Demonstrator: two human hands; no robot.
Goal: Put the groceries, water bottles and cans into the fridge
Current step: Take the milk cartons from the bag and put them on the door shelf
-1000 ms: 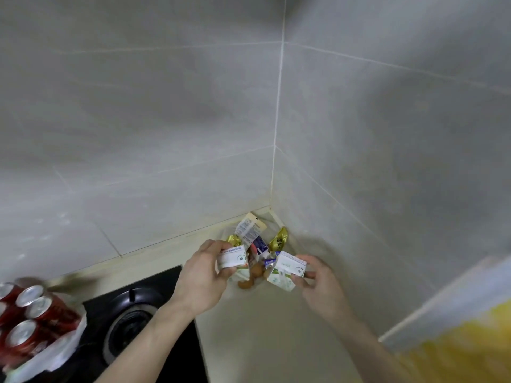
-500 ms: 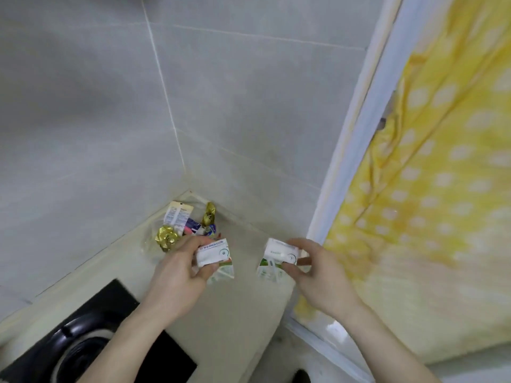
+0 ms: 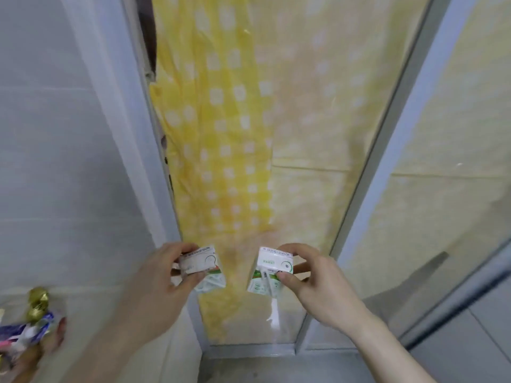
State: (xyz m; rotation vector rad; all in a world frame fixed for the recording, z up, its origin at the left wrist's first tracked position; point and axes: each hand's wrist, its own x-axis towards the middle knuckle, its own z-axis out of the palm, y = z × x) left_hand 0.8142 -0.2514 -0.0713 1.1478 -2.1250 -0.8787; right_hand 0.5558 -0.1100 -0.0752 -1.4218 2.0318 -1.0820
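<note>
Gripping one small boxy paper carton each, the left hand (image 3: 154,280) holds the left carton (image 3: 203,268) and the right hand (image 3: 318,280) the right carton (image 3: 269,269), before a yellow checked curtain (image 3: 235,120).

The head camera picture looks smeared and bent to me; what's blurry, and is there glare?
Head view: the snack packets at lower left are motion-smeared; the door frame bows from the wide lens; the two cartons, left and right, stay fairly readable; soft reflections on the glass.

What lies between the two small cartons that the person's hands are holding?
Nothing held: in the head view the gap between the left carton and the right carton shows only the yellow checked curtain behind the glass.
</note>
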